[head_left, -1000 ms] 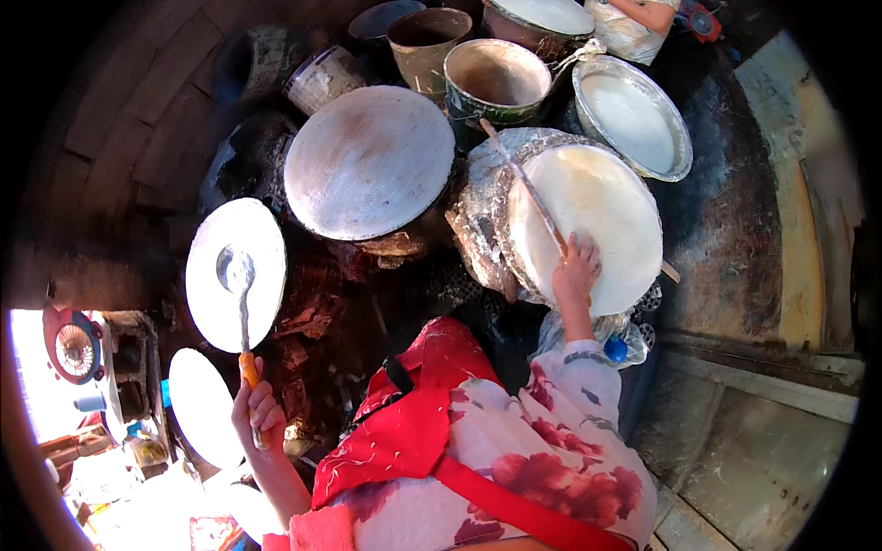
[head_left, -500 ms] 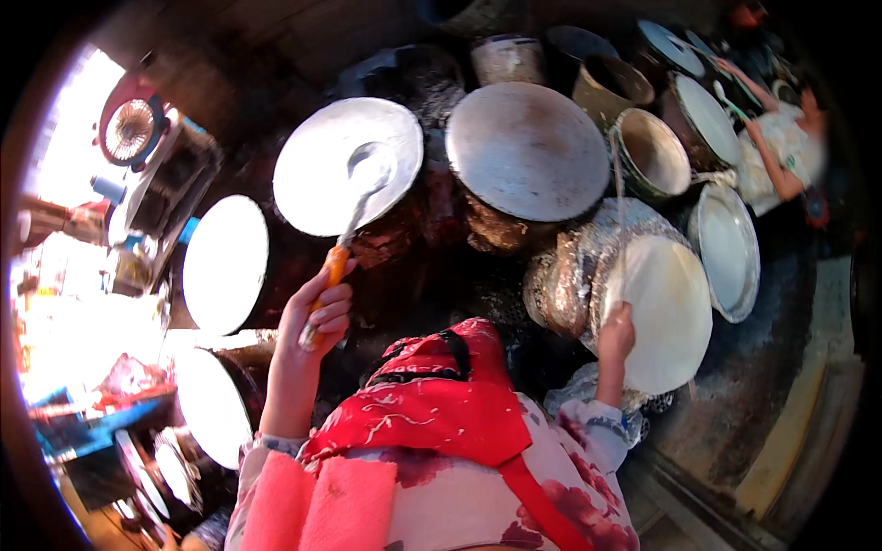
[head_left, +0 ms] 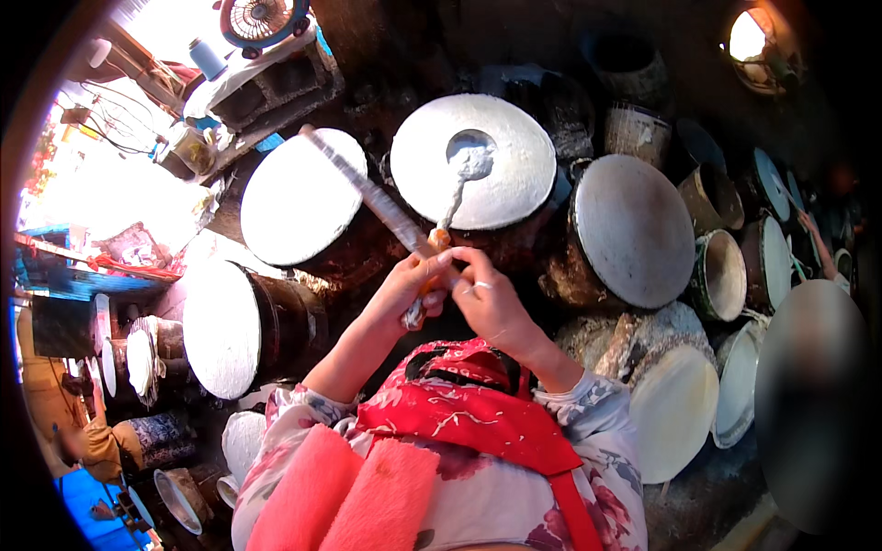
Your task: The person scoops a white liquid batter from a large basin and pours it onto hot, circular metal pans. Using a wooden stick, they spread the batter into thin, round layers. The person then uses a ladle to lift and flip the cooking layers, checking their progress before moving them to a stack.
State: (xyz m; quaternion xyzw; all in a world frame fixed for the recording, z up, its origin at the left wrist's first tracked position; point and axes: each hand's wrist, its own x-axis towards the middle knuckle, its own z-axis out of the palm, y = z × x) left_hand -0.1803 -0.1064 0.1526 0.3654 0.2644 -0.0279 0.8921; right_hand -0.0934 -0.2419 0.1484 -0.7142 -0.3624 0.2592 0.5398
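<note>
My left hand (head_left: 404, 292) is closed on the orange-handled metal ladle (head_left: 455, 197), whose cup is over the middle white round griddle (head_left: 432, 138). My right hand (head_left: 487, 303) is closed on a long flat stick (head_left: 363, 184), right beside my left hand, where stick and ladle handle cross. The stick slants up-left, its tip over another white-topped round griddle (head_left: 285, 211). A third white round top (head_left: 220, 340) lies further left. A greyer round plate (head_left: 625, 230) is right of the ladle. A cream-coated round top (head_left: 675, 413) is at my lower right.
Several pots and basins (head_left: 721, 275) crowd the right side. Another person's arm (head_left: 818, 239) shows at the far right, and another person (head_left: 106, 445) at the lower left. A fan (head_left: 257, 18) stands on a block at the upper left. More round vessels (head_left: 179, 496) are at lower left.
The view has turned left. My right hand has left the cream-coated top and come inward with the stick beside my left hand, and the stick now slants up-left across the ladle handle.
</note>
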